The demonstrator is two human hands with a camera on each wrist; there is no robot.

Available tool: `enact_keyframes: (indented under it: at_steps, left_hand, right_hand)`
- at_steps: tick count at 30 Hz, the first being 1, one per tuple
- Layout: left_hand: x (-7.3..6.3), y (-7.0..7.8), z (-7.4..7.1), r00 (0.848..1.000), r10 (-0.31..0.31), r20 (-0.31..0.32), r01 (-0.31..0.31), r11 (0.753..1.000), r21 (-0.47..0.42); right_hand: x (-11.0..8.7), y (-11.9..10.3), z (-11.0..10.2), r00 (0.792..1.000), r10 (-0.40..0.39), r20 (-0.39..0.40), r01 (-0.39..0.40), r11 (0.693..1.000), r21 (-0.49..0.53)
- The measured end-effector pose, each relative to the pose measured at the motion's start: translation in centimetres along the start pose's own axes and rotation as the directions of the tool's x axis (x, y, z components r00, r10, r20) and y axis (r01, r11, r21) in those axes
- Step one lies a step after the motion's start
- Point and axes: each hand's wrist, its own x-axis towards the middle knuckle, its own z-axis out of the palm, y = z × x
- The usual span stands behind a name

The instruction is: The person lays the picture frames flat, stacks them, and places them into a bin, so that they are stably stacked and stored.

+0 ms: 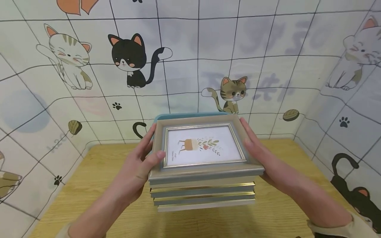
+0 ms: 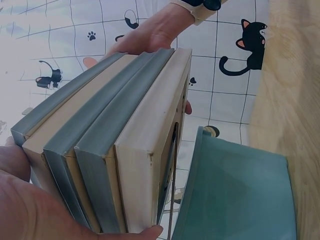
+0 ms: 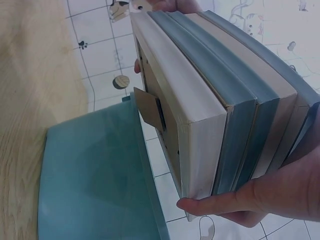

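Observation:
Both hands hold a stack of several picture frames (image 1: 205,190) off the table, pressed from its two sides. The top frame (image 1: 205,172) has a silvery-beige border and a print of a vase with flowers. My left hand (image 1: 134,172) grips the left side, thumb over the top border. In the left wrist view its fingertip reaches the underside of the bottom white frame (image 2: 145,125). My right hand (image 1: 263,155) clasps the right side, fingers curling below in the right wrist view. A brown stand flap (image 3: 149,107) sticks out from the bottom frame's back.
Behind and below the stack stands a blue-green bin (image 1: 190,115) on the wooden table (image 1: 89,185), mostly hidden in the head view. Its side (image 3: 95,175) shows in the wrist views. A cat-print grid covering (image 1: 184,66) surrounds the table at the back and sides.

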Motion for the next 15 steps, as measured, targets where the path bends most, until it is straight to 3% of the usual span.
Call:
enact_keyframes:
  at_steps: [8,15]
  left_hand:
    - [1.3,0.4,-0.5,0.999,-0.03,0.017,0.029,0.999,0.034]
    - [3.3,0.7,-0.4,0.999,-0.013,0.03,0.011,0.999,0.043]
  right_hand:
    - [1.2,-0.1,-0.1,1.0,-0.009,0.01,0.008,0.999,0.034]
    - [2.6,-0.4,-1.0,1.0,-0.024,0.014,0.023,0.997,0.077]
